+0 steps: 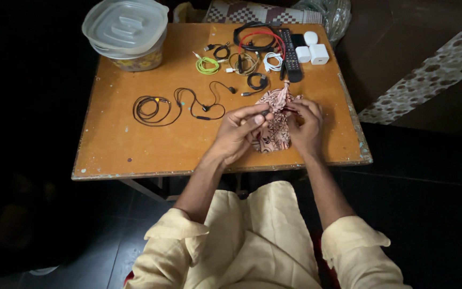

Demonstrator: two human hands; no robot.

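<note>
From the head view, the left hand (240,128) and right hand (305,122) are both pinching a small patterned cloth pouch (275,126) lying near the front edge of the orange table (135,144). Beyond it are lying about eight coiled cables, among them a green cable (207,65), one black remote (290,48), three white chargers (312,50), and one lidded plastic container (126,33).

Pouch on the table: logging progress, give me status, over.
Left hand and right hand both gripping the patterned cloth pouch. Pouch on the orange table. Black earphones beside, clear.
</note>
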